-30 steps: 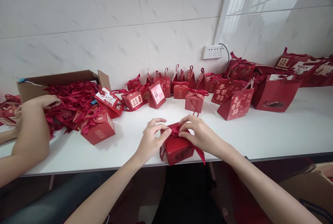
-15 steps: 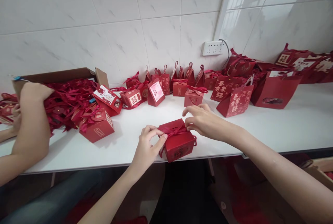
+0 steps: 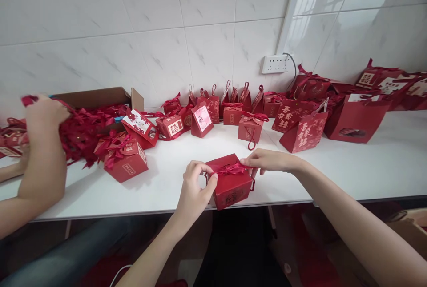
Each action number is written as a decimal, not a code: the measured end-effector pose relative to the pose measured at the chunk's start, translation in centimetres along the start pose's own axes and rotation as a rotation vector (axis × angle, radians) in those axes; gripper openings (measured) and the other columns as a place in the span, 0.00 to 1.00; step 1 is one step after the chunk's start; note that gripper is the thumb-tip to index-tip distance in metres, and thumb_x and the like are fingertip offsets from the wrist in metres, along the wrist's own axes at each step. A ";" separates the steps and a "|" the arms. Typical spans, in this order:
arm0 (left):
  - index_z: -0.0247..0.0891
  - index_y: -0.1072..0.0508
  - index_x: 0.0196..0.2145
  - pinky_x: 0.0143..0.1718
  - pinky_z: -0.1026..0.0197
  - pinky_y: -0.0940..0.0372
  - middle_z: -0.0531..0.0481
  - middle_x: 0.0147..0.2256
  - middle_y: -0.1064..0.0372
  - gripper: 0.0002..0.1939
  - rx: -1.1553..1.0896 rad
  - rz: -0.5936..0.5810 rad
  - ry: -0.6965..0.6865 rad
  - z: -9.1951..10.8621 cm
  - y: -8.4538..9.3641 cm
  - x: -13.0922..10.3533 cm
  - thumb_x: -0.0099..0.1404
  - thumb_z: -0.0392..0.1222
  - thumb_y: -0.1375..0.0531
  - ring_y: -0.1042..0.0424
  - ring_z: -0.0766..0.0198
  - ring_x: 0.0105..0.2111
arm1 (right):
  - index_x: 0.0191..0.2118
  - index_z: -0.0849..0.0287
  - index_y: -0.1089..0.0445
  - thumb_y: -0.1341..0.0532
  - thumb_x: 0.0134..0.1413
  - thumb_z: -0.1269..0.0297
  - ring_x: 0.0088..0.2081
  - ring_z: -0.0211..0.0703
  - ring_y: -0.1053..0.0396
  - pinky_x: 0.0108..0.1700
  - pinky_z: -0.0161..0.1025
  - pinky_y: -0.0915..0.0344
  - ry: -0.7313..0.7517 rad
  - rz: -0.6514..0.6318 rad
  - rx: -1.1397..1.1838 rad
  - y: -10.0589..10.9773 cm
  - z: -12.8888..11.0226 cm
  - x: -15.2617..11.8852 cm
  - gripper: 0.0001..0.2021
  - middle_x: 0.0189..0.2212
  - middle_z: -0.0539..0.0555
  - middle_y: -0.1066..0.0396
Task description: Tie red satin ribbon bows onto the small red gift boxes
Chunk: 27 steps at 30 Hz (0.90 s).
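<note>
A small red gift box (image 3: 230, 185) stands at the front edge of the white table (image 3: 367, 167). A red ribbon (image 3: 230, 170) runs across its top. My left hand (image 3: 195, 189) pinches the ribbon's left end at the box's left side. My right hand (image 3: 267, 161) pinches the ribbon's right end at the box's right top corner. The ribbon is drawn taut between the two hands.
A co-worker's hand (image 3: 43, 118) at the left lifts red ribbons from a cardboard box (image 3: 96, 98). Several red gift boxes (image 3: 125, 162) and red paper bags (image 3: 302, 131) line the tiled wall. A wall socket (image 3: 275, 63) sits above them.
My hands moved apart from the middle of the box top to its sides, drawing the ribbon out. The co-worker's hand rose with ribbons.
</note>
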<state>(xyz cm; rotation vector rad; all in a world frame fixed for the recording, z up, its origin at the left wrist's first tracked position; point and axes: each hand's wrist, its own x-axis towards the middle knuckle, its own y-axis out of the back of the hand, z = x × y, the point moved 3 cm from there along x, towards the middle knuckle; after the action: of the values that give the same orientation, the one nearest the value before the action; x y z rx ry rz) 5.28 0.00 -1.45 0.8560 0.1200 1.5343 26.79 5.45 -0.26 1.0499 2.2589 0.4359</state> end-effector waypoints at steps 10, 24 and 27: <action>0.45 0.32 0.45 0.44 0.55 0.46 0.53 0.32 0.35 0.17 0.210 -0.308 -0.190 1.2 0.2 0.7 0.62 0.32 0.52 0.34 0.64 0.35 | 0.26 0.60 0.31 0.40 0.47 0.47 0.25 0.36 0.40 0.26 0.34 0.46 0.191 0.308 -0.156 1.7 -3.5 1.5 0.18 0.23 0.50 0.33; 0.43 0.31 0.51 0.44 0.53 0.48 0.49 0.35 0.36 0.24 0.347 -0.413 -0.184 1.7 -0.2 1.2 0.61 0.31 0.53 0.35 0.60 0.40 | 0.21 0.56 0.42 0.52 0.59 0.48 0.23 0.42 0.39 0.27 0.38 0.47 0.059 0.785 -0.337 -2.3 -3.2 -2.2 0.22 0.19 0.53 0.36; 0.45 0.31 0.51 0.44 0.53 0.48 0.50 0.35 0.36 0.23 0.326 -0.393 -0.188 1.6 -0.2 1.3 0.61 0.32 0.53 0.35 0.60 0.40 | 0.17 0.56 0.48 0.50 0.57 0.46 0.19 0.38 0.45 0.24 0.37 0.51 0.000 0.614 -0.260 -4.2 -2.8 -3.0 0.24 0.14 0.49 0.42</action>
<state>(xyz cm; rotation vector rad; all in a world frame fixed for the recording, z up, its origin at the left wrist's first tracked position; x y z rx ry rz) 6.53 0.52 0.14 1.1544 0.3852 1.0748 24.13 0.33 0.88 1.5831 1.7765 0.9486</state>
